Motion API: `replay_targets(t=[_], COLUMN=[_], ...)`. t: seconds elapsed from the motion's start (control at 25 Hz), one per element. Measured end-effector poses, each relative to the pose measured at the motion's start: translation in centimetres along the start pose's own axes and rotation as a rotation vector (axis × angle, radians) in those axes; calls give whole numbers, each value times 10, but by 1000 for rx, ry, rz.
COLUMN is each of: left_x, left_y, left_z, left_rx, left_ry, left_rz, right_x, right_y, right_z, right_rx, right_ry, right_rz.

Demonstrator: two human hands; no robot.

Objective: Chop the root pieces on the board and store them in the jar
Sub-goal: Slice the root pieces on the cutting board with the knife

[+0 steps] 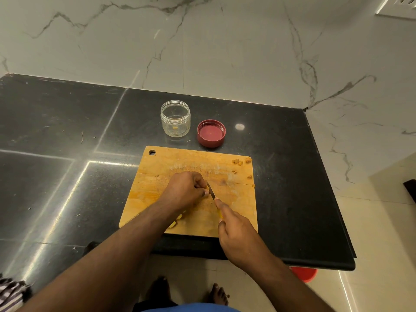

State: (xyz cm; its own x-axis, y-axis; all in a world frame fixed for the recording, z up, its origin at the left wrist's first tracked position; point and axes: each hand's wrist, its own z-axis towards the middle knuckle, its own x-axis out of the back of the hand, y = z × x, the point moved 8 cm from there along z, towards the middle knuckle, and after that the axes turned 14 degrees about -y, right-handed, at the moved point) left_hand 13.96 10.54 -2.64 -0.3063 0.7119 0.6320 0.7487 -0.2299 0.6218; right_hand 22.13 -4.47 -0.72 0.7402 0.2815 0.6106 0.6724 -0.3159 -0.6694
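Observation:
A wooden chopping board (157,167) lies on the black counter. My left hand (183,191) pinches a small yellow root piece (206,188) at the board's middle. My right hand (236,233) grips a yellow-handled knife (211,192), forefinger stretched along its back, blade against the root piece. More yellow pieces (177,220) lie under my left forearm near the board's front edge. Brown peel scraps (239,162) sit at the board's far right corner. A clear open jar (175,118) stands behind the board, with a tiny yellow bit inside.
The jar's red lid (211,133) lies upside down right of the jar. The black counter (67,143) ends close behind the board's front edge and at the right. A marble wall (202,41) rises behind. A red bucket (304,274) sits on the floor below.

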Motion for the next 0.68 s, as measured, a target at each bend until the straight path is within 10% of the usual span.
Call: replay_targets(t=[0.68], left_x=[-4], left_y=[-5], left_z=[-4], left_rx=[29], left_ry=[9], left_rz=[-43], right_x=[0], right_y=[11], right_z=[-42], right_rx=[-38], right_ry=[90], right_rz=[135])
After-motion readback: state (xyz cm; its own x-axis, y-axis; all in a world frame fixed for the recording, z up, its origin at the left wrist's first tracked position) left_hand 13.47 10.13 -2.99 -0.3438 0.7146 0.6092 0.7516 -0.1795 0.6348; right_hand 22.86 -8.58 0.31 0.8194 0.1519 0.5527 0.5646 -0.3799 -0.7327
